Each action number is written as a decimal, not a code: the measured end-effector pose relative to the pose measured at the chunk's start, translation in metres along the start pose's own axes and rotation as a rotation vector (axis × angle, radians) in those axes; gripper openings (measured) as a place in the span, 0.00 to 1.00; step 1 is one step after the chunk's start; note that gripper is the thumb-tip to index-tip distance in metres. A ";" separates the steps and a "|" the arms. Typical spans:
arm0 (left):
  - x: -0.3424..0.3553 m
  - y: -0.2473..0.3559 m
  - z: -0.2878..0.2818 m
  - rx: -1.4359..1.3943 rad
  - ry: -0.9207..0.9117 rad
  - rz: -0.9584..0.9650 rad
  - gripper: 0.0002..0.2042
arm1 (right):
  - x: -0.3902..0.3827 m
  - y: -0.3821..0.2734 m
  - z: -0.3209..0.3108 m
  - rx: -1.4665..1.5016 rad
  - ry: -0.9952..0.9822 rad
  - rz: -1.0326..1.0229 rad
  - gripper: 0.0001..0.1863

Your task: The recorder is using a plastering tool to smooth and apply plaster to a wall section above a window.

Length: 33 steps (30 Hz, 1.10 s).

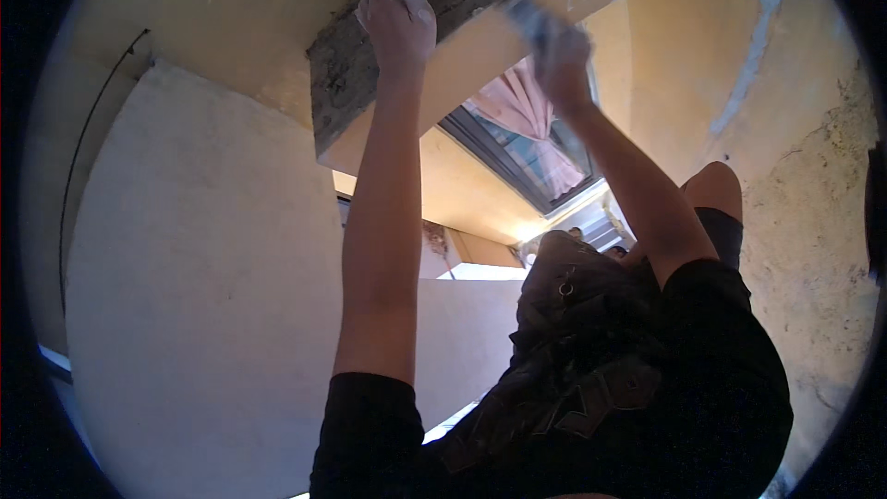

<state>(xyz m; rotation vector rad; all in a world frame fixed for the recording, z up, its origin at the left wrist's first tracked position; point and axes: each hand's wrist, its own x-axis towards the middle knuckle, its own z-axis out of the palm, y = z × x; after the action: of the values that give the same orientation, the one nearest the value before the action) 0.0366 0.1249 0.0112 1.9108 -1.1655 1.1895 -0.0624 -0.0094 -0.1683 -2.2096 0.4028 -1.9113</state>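
- Overhead, left hand (399, 18) lies flat, fingers loose, gripping nothing, on a rough grey cement band (370, 65) edging the beam.
- Right hand (561, 60) clenched round a blurred trowel-like tool (528, 17) against the band.
- Smooth cream wall (203, 296) beside.

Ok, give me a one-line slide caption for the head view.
Left hand braced on the rough grey underside of a beam while the right hand works a blurred tool along it.

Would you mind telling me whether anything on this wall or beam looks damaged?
Yes: the beam under the left hand has a rough grey, unpainted face, and the yellow wall at right shows cracked, patchy plaster. The right hand is blurred.
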 end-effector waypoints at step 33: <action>-0.164 0.107 0.083 0.443 -0.314 0.056 0.41 | -0.142 0.108 -0.190 0.026 -0.404 0.420 0.29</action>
<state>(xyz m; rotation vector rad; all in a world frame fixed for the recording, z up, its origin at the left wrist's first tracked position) -0.0633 0.0695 -0.1685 2.4833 -1.1901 1.2914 -0.2777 -0.0587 -0.3075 -2.2004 0.6964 -1.2205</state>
